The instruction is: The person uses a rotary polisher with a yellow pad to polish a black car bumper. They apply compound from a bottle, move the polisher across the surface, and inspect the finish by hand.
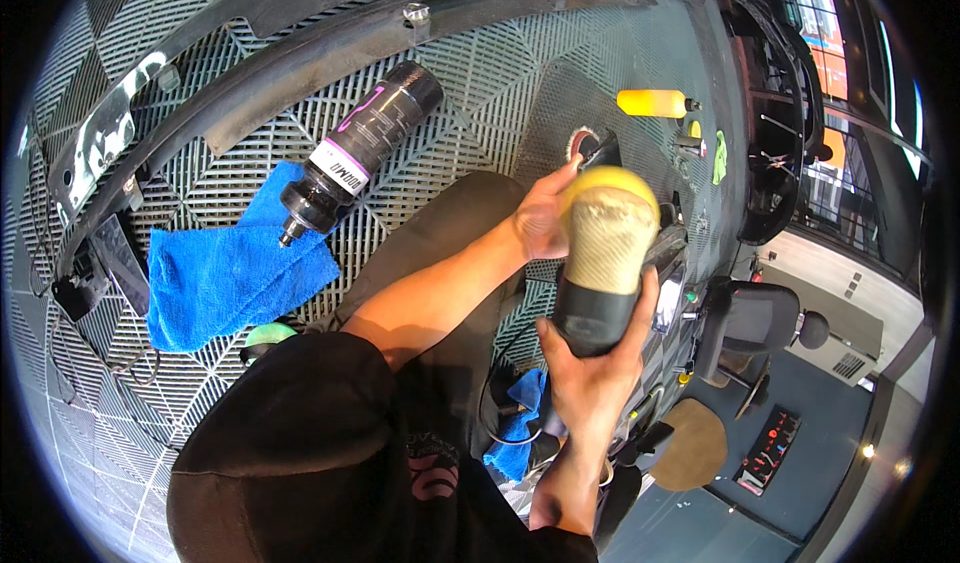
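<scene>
My right hand (595,388) wraps the black end of a yellow-rimmed tool (606,248), raised before me. My left hand (540,218) sits beside it, partly hidden; I can't tell its grip. Beyond, 1 black bottle (372,133) overlaps a blue cloth (225,283); farther lies 1 yellow bottle (652,103).

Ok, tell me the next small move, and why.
Perhaps hold the black-and-beige object steady in the right hand and feel its yellow end with the left hand: the right hand grips the black part, and the left is close by that end, though any contact there is hidden.
</scene>
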Tool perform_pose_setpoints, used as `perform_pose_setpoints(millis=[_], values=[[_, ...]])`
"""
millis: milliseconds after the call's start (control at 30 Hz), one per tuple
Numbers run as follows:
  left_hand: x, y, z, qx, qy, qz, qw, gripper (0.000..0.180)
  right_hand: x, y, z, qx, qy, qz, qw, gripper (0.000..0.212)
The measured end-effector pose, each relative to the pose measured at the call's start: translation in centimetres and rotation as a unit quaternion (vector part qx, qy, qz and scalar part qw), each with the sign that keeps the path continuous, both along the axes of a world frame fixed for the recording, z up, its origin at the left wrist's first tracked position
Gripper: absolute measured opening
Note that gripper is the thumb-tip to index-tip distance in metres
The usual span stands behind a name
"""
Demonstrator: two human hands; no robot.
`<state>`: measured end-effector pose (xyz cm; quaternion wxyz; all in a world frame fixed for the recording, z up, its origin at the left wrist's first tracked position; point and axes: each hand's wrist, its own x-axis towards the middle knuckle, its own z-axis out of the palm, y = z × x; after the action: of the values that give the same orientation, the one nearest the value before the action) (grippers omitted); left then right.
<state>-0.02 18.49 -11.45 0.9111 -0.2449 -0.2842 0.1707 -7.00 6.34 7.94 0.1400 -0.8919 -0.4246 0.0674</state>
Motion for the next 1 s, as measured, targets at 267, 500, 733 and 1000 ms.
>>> perform_pose_setpoints(millis=[267, 500, 733, 1000], values=[[1.4, 0.0, -0.4, 0.047, 0.282, 0.012, 0.958, 0.099, 1.1, -4.0, -1.1, 0.003, 0.018, -0.042, 0.999, 0.114], [1.9, 0.3, -0.5, -0.002, 0.128, 0.091, 0.988, 0.101, 0.8, -12.8, -2.0, 0.063, 0.068, -0.123, 0.988, 0.120], [2.5, -0.8, 3.4, 0.039, 0.342, 0.131, 0.930, 0.107, -0.2, -10.7, -0.4, 0.097, 0.025, -0.021, 0.995, 0.109], [2.1, -0.3, 4.5, 0.144, 0.411, 0.086, 0.896, 0.102, 0.2, -13.7, -0.6, 0.115, 0.035, -0.030, 0.992, 0.109]])
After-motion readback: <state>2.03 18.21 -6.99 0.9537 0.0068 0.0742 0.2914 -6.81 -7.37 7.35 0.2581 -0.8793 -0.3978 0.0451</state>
